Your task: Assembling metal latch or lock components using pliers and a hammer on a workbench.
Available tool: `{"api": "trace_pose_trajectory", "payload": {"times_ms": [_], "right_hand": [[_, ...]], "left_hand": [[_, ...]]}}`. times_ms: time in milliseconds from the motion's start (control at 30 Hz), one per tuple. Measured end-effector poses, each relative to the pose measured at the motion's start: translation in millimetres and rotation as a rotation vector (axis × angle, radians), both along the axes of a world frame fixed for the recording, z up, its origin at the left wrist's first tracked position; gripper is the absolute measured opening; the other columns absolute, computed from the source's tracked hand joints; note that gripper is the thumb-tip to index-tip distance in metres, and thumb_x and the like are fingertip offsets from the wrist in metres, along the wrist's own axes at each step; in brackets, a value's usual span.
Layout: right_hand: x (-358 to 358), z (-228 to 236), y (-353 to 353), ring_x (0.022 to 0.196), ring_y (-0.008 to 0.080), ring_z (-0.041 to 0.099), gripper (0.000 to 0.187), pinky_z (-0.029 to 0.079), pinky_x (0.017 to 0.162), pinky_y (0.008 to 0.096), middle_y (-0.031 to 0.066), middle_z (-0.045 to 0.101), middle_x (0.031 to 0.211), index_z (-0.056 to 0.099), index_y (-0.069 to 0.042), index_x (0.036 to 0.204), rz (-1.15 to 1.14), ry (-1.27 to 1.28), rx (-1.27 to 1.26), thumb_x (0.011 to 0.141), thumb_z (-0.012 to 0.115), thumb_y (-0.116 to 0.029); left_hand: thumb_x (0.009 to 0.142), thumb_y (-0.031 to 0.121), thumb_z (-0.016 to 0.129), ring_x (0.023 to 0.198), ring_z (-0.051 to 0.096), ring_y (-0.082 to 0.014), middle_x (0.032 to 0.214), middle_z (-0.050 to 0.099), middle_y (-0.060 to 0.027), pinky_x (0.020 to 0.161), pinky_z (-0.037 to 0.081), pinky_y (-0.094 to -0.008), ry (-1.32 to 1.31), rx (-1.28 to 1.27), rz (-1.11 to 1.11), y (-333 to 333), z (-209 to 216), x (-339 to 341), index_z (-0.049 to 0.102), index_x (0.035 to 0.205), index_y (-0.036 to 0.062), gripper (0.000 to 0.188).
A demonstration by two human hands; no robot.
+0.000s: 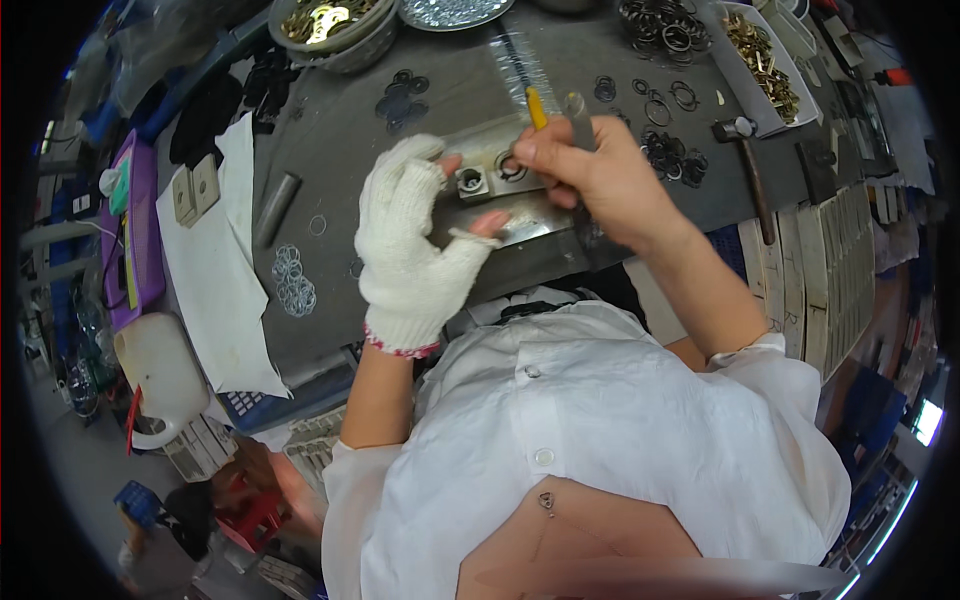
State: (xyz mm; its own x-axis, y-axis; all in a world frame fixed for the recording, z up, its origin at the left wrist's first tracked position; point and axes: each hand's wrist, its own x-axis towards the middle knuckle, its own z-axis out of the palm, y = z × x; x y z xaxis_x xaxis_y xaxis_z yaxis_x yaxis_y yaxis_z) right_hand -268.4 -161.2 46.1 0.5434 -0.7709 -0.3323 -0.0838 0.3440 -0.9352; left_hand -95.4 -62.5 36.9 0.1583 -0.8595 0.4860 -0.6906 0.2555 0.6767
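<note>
My left hand, in a white knit glove with thumb and fingertip bare, has its fingers apart. They stand around a small square metal block with a dark hole; I cannot tell if they touch it. My right hand is bare and closed. Past its fingers stick a yellow handle and a grey rounded rod, which look like parts of one tool. Its working end is hidden. Below those fingertips a dark ring lies on a metal plate.
Dark rings lie in groups on the grey bench, with pale rings at left. A hammer and a white box of brass-coloured parts are at right. Bowls stand at the back, a metal cylinder left.
</note>
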Motion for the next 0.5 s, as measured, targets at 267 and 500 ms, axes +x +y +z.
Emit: {"api": "trace_pose_trajectory", "payload": {"times_ms": [267,500], "right_hand": [[14,-14,20,0.070,0.0105,0.062,0.018,0.046,0.058,0.0260,0.0081,0.070,0.078,0.070,0.002,0.090,-0.024,-0.036,-0.146,0.086,0.069,-0.015],[-8,-8,13,0.086,0.0114,0.055,0.018,0.043,0.080,0.0263,0.0049,0.062,0.094,0.072,0.001,0.101,-0.023,0.158,-0.491,0.090,0.066,-0.011]], "left_hand": [[0.069,0.013,0.078,0.081,0.057,-0.0331,0.088,0.061,-0.0118,0.076,0.045,-0.0414,-0.128,-0.106,-0.034,-9,-5,3,0.063,0.089,0.0020,0.027],[0.073,0.010,0.077,0.085,0.063,-0.0262,0.096,0.065,-0.0117,0.077,0.051,-0.0340,-0.085,0.152,0.014,-11,-6,6,0.066,0.096,0.0006,0.028]]}}
